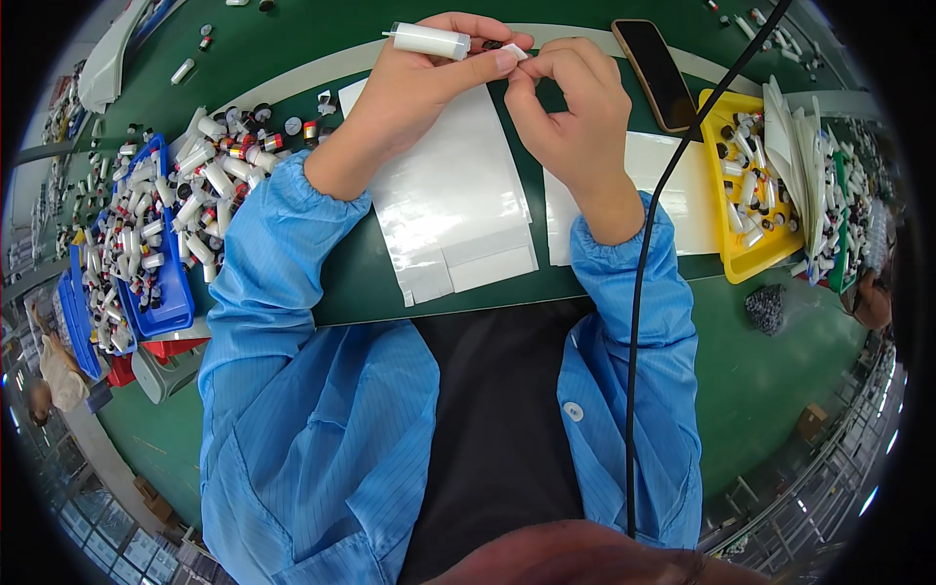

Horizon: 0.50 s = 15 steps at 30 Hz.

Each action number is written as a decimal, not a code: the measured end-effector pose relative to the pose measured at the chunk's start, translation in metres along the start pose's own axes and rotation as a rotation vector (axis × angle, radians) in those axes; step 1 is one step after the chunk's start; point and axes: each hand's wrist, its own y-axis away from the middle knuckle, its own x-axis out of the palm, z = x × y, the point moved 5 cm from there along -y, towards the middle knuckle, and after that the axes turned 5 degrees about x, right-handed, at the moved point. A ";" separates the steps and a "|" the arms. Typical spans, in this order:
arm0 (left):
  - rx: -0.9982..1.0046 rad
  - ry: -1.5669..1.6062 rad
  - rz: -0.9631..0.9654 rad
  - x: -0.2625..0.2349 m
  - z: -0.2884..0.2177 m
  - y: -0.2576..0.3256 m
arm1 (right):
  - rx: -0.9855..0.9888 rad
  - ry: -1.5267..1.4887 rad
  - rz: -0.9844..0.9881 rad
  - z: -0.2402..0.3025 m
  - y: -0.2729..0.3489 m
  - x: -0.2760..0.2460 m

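Both hands meet above the green work table (292, 44): the left hand (419, 83) grips a white plastic cylinder tube (429, 40), and the right hand (575, 107) pinches a small white label piece (516, 51) at the tube's end. Under the hands, on the table, lie white glossy backing sheets (458, 195). Left of the sheets is a blue plastic tray (175, 302) heaped with similar tubes. Right of them lie a dark phone (655, 70) and a yellow plastic tray (756, 258). A black cable (643, 292) crosses over the right sleeve.

Blue pinstriped smock with elastic-cuffed sleeves (292, 210), a white snap button, open over black clothing.
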 end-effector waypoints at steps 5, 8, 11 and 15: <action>0.011 0.023 -0.031 -0.005 0.004 0.001 | -0.057 0.039 0.010 0.002 0.000 0.001; 0.025 0.013 -0.079 -0.007 0.005 0.002 | 0.007 -0.025 0.026 0.000 0.001 0.000; -0.036 -0.014 -0.024 0.006 -0.006 0.002 | 0.334 -0.297 0.038 -0.018 0.005 0.003; -0.120 0.189 0.053 0.015 -0.008 0.004 | 0.801 -0.842 0.082 -0.026 0.010 0.014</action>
